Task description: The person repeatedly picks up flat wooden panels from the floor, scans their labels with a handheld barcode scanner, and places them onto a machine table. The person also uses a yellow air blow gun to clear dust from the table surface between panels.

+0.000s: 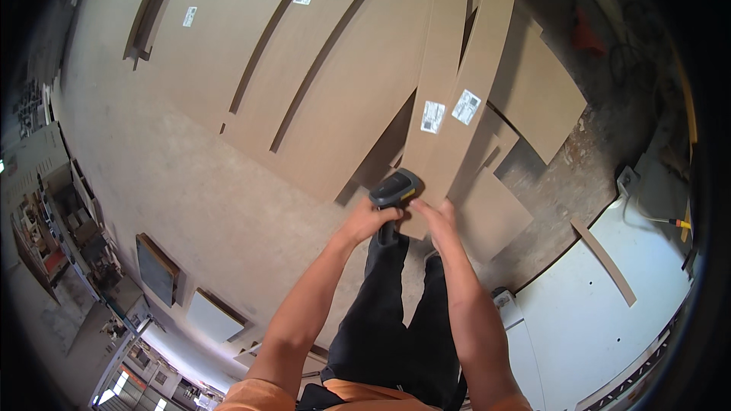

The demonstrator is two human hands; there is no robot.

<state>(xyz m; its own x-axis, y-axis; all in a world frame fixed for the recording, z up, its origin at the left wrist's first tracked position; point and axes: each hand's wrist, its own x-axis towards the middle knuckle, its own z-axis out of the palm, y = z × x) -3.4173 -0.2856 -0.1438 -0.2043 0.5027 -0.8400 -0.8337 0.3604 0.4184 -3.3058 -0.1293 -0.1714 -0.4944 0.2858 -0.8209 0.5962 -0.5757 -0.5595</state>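
The left hand (365, 221) has its fingers wrapped around the handle of a dark scanner (396, 187). At four o'clock from the scanner, just beside it, the right hand (440, 219) holds the near end of a long cardboard piece (439, 164), fingers closed at its edge. White labels (466, 107) lie toward one o'clock; a white panel (580, 342), four o'clock.
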